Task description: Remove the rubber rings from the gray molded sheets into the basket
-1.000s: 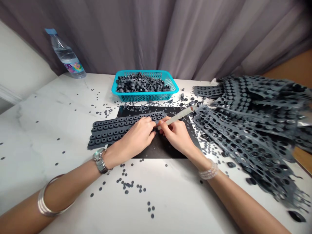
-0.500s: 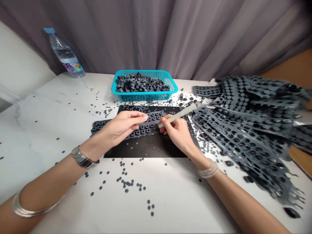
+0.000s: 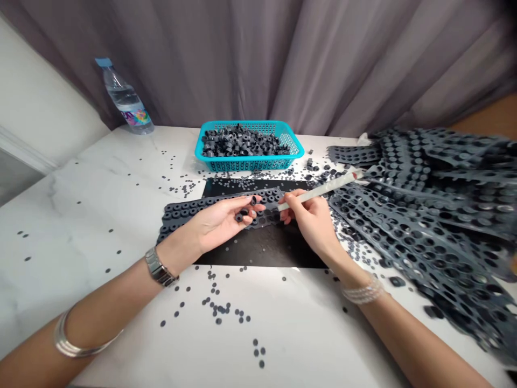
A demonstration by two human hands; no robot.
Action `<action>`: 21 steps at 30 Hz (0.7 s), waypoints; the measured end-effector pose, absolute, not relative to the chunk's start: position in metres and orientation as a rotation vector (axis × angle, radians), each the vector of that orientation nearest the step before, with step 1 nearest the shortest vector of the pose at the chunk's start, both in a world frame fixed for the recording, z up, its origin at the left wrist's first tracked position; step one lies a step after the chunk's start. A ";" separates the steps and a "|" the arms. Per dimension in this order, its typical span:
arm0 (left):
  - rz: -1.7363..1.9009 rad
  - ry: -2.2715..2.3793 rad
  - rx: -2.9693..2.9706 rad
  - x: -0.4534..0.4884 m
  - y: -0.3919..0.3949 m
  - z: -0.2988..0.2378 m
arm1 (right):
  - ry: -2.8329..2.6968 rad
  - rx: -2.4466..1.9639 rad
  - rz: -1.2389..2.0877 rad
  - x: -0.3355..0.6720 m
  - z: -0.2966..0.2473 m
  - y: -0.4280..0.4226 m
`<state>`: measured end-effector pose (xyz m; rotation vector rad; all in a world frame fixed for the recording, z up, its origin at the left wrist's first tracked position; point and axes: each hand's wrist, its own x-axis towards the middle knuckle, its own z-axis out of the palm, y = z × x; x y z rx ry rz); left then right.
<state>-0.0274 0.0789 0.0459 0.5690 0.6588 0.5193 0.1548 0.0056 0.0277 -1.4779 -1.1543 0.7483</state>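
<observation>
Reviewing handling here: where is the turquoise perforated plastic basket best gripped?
The turquoise perforated plastic basket is best gripped at its long front rim, approached from the person's side. That straight lip stands clear of the grey rubber rings heaped inside, and grey perforated sheets crowd the right end.

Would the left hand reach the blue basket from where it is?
Probably yes: nothing tall stands between the left hand and the blue basket, mostly just the flat black mat.
</observation>
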 end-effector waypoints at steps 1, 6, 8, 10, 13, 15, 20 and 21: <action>0.521 0.648 0.537 -0.028 0.078 0.048 | -1.154 -1.475 0.748 0.155 0.027 0.006; 0.562 0.565 0.445 -0.030 0.076 0.058 | -1.171 -1.475 0.748 0.153 0.022 0.008; 0.589 0.582 0.456 -0.028 0.075 0.061 | -1.173 -1.480 0.743 0.153 0.020 0.009; 0.621 0.618 0.533 -0.024 0.075 0.062 | -1.194 -1.500 0.724 0.152 0.018 0.010; 0.639 0.658 0.711 -0.020 0.079 0.063 | -1.265 -1.543 0.670 0.151 0.016 0.012; 0.630 0.667 0.770 -0.018 0.083 0.063 | -1.311 -1.564 0.636 0.150 0.016 0.013; 0.616 0.885 1.418 -0.014 0.088 0.063 | -1.393 -1.582 0.576 0.146 0.019 0.013; 0.588 0.949 1.704 -0.014 0.088 0.063 | -1.410 -1.584 0.561 0.146 0.019 0.012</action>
